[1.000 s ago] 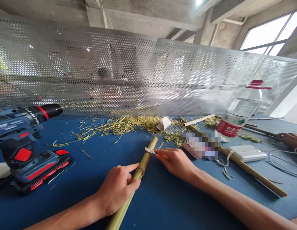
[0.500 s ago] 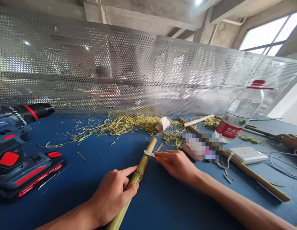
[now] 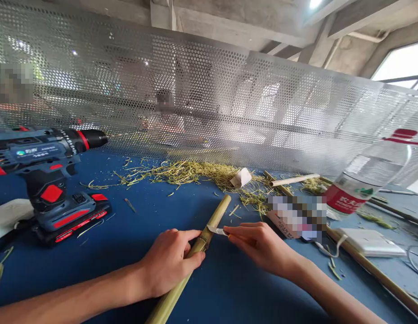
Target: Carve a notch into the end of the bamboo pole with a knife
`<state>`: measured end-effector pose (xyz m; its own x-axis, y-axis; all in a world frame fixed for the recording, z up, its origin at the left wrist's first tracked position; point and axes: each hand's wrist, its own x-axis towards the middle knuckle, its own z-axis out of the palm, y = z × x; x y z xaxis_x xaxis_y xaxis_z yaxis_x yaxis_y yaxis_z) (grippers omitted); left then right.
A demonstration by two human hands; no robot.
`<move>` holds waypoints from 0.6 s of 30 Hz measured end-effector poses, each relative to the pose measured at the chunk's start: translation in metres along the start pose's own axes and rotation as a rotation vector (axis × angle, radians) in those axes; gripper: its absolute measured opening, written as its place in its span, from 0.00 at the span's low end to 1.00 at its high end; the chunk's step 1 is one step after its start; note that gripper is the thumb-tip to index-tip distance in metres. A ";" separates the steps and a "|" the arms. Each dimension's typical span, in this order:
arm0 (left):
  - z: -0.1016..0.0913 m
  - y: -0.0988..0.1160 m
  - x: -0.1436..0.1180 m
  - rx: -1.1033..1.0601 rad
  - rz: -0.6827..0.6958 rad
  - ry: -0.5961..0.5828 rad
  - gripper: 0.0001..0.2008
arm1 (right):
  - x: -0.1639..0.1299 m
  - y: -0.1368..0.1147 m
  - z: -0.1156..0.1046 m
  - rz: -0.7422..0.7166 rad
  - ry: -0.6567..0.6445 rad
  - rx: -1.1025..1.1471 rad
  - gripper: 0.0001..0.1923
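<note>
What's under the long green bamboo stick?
The green bamboo stick lies on the blue table top. The left hand wraps its middle, hiding the part underneath; the right hand presses a small blade against it.

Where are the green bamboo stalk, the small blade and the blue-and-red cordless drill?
green bamboo stalk (image 3: 218, 215), head view, bare upper length.
small blade (image 3: 216, 230), head view, flat of the blade.
blue-and-red cordless drill (image 3: 43, 150), head view, motor housing.

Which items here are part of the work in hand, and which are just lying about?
In use:
- left hand gripping the bamboo stalk
- right hand holding a small blade against the stalk

Lying about:
- cordless drill
- water bottle
- green shavings
- white box
- thin sticks
</note>
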<state>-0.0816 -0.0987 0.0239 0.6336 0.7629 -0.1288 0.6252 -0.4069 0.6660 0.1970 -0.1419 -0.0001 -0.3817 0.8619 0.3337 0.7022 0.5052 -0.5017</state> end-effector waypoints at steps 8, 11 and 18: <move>0.003 -0.005 0.000 -0.022 0.030 0.028 0.10 | -0.002 -0.001 0.005 0.214 -0.059 0.142 0.23; 0.006 -0.003 -0.002 0.006 0.026 0.058 0.10 | -0.002 -0.004 0.010 0.193 -0.015 0.099 0.23; 0.014 0.005 -0.005 0.051 0.014 0.121 0.06 | 0.003 -0.007 0.016 0.189 0.085 -0.048 0.24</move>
<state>-0.0749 -0.1116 0.0180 0.5847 0.8108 -0.0276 0.6410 -0.4409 0.6282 0.1810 -0.1421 -0.0084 -0.1897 0.9335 0.3043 0.7854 0.3303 -0.5235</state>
